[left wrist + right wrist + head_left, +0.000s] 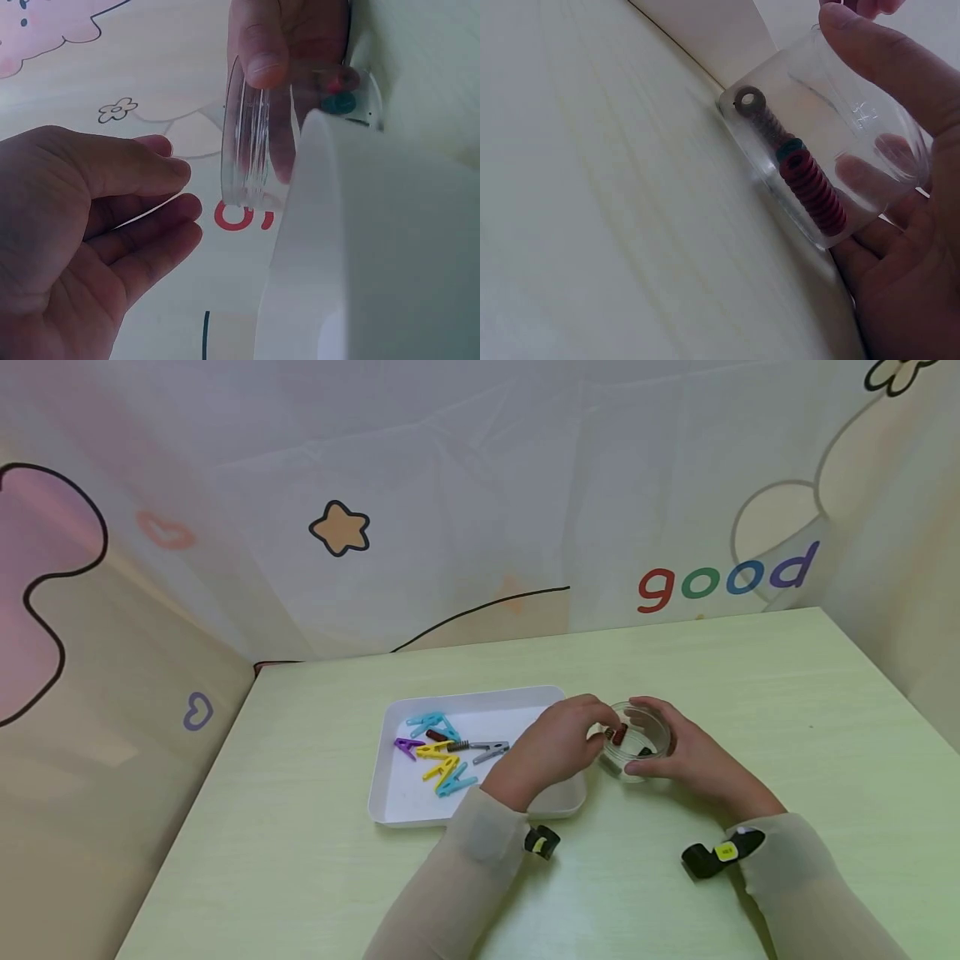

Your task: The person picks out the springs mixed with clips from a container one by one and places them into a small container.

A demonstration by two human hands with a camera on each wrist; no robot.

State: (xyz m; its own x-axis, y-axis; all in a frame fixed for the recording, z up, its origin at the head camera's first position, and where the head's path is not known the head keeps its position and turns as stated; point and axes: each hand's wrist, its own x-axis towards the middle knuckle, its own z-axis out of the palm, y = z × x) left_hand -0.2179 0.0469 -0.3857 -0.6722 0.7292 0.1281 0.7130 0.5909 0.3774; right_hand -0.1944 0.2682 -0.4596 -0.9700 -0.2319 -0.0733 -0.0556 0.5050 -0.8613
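Note:
My right hand (697, 758) grips a clear round jar (633, 740) from its right side, thumb and fingers spread around the wall. Several coil springs lie at the jar's bottom in the right wrist view: a red spring (814, 193), a grey-brown spring (763, 114) and a partly hidden green one (789, 148). Beside the jar's mouth is my left hand (557, 739), its fingers loosely bent. The left wrist view shows a gap between that thumb and the lower fingers (161, 238), with nothing held there.
A white tray (517, 706) left of the jar holds several plastic clips: blue clips (454, 782), yellow clips (441, 768), a purple clip (407, 745) and a grey clip (491, 749). A dark red spring (436, 737) and a dark spring (457, 746) lie among them. The left forearm crosses the tray's right part.

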